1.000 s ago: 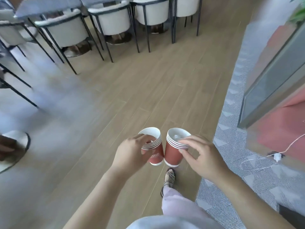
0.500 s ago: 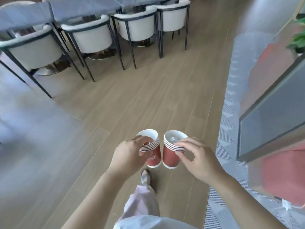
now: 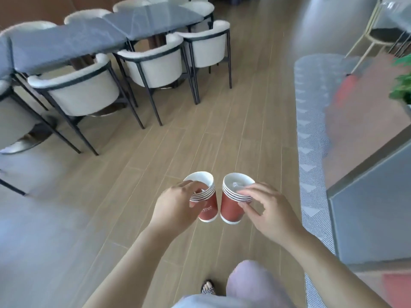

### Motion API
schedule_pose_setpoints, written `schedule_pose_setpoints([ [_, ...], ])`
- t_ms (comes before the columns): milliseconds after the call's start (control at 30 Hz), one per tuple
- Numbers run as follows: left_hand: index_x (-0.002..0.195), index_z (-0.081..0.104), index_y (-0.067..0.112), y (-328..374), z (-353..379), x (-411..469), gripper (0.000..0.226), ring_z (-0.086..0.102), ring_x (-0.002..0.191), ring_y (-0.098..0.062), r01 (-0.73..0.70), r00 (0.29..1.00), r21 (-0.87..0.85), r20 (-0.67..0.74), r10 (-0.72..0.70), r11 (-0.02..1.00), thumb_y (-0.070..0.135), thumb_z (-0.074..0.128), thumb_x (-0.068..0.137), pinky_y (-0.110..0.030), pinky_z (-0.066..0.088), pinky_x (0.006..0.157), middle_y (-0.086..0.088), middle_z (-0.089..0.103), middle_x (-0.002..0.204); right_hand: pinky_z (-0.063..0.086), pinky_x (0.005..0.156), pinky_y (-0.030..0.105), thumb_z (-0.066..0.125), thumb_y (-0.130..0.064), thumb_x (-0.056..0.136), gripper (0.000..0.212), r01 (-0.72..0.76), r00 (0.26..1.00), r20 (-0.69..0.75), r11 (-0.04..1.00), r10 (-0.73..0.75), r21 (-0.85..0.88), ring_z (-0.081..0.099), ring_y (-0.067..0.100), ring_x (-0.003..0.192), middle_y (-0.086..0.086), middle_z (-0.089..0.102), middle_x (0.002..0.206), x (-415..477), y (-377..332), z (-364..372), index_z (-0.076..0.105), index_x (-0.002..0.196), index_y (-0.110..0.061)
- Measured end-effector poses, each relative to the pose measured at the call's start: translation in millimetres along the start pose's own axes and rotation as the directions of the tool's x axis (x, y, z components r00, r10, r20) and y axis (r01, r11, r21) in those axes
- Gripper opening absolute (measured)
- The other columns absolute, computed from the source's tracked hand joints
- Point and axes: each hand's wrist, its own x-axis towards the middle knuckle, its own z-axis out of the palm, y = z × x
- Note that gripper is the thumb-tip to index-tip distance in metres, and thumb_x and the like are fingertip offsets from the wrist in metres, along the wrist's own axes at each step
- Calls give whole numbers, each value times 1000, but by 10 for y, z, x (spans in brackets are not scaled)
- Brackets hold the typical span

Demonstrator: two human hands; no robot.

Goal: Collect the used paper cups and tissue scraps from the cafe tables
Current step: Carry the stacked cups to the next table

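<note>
the left hand point(image 3: 175, 210) grips a nested stack of red paper cups point(image 3: 205, 197) around its rims, thumb hooked over the near edge and fingers wrapped on the outer side. the right hand point(image 3: 270, 213) pinches a second stack of red paper cups point(image 3: 233, 201) at the rims, fingertips on the stacked white lips and the thumb lower on the wall. both stacks are upright, tilted slightly outward at the top, held side by side in front of the body — close but not quite touching. the left stack's top cup looks empty; inside the right stack's top cup sits something pale and crumpled, likely a tissue scrap point(image 3: 236, 185), though it is too blurred to be sure.

below the cups runs a wooden plank floor point(image 3: 200, 134). at upper left stands a row of dark grey cafe tables point(image 3: 66, 44) with white upholstered chairs point(image 3: 153, 63) on black metal legs tucked against them. to the right lies a grey patterned rug point(image 3: 311, 152), and a grey counter edge point(image 3: 367, 196) juts in at the far right — green plant leaves point(image 3: 402, 85) show above it. a sandalled foot point(image 3: 208, 287) and a pale trouser leg point(image 3: 251, 283) appear at the bottom.
</note>
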Motion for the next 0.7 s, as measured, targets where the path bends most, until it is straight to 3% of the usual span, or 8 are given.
schedule_pose_setpoints([
  [200,106,62,37,-124,245,1467,32,59,96,-7,-68,991,20,121,65,997,26,66,76,-23,47,73,18,64,106,46,82,26,73,-8,76,25,-105,994,-2,994,105,-20,61,17,91,-5,68,97,1075,784,101,69,100,-15],
  [367,104,63,36,-66,416,2991,30,58,96,-10,-91,988,26,128,87,995,24,66,76,-27,49,73,16,64,103,48,84,29,71,-10,77,24,-120,993,12,993,120,-6,60,17,95,-5,68,100,2365,1562,79,68,101,-15],
  [500,102,63,35,81,438,4181,28,59,95,-12,-98,988,25,120,94,995,25,66,75,-30,50,74,16,65,103,41,87,21,70,-13,79,24,-117,993,16,993,117,-16,58,12,98,-11,65,103,3435,2133,-83,68,102,-18],
  [600,102,64,34,132,424,4940,29,60,92,-13,-90,992,23,87,87,996,24,67,75,-27,48,73,14,66,101,36,88,14,70,-13,79,24,-110,994,19,993,111,-29,57,11,98,-11,66,104,4157,2489,-164,68,102,-19],
  [700,100,65,34,77,412,5576,28,61,87,-13,-61,996,13,65,60,998,23,68,74,-23,44,67,14,67,98,38,87,16,70,-11,78,25,-76,996,43,997,77,-17,58,11,95,-9,67,101,4804,2772,-144,68,102,-18],
])
